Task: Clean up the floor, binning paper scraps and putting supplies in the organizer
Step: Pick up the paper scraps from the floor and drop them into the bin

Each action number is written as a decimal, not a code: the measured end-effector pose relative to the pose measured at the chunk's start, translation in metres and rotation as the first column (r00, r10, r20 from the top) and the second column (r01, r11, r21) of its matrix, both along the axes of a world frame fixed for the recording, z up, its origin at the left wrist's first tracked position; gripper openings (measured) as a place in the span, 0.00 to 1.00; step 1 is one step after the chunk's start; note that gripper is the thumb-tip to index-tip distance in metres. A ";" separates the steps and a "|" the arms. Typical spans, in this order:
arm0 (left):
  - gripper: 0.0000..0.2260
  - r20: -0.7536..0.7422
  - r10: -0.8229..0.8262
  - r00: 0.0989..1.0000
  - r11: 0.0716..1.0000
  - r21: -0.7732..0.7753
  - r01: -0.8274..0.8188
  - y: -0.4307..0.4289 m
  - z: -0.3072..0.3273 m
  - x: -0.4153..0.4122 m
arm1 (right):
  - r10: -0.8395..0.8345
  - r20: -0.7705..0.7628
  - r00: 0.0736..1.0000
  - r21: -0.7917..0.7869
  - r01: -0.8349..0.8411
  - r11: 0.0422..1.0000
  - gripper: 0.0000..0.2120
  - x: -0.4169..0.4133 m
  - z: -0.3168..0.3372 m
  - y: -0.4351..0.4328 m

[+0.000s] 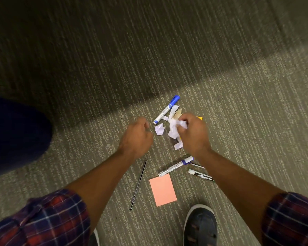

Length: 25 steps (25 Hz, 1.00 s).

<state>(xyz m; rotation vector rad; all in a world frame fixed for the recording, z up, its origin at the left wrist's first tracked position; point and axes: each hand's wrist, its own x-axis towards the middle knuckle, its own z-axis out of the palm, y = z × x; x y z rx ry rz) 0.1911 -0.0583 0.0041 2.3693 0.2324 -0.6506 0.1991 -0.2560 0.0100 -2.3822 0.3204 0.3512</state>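
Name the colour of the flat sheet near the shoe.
The sheet is salmon pink; head view.

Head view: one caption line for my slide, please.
Right hand grips crumpled paper scraps over the carpet; left hand hovers curled beside a blue-capped marker.
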 end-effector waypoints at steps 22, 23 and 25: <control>0.06 -0.051 0.164 0.985 0.976 -0.139 -0.170 -0.011 0.017 -0.029 | 0.045 -0.107 0.993 -0.202 -0.066 0.977 0.12 0.025 0.019 -0.022; 0.07 -0.072 0.234 0.969 0.957 -0.158 -0.243 -0.006 0.028 -0.033 | -0.043 -0.127 0.991 -0.146 0.024 0.989 0.10 0.019 0.030 -0.017; 0.08 -0.145 0.380 0.914 0.889 -0.214 -0.404 0.007 0.054 -0.038 | -0.211 -0.190 0.959 -0.013 0.213 0.977 0.08 0.011 0.057 -0.002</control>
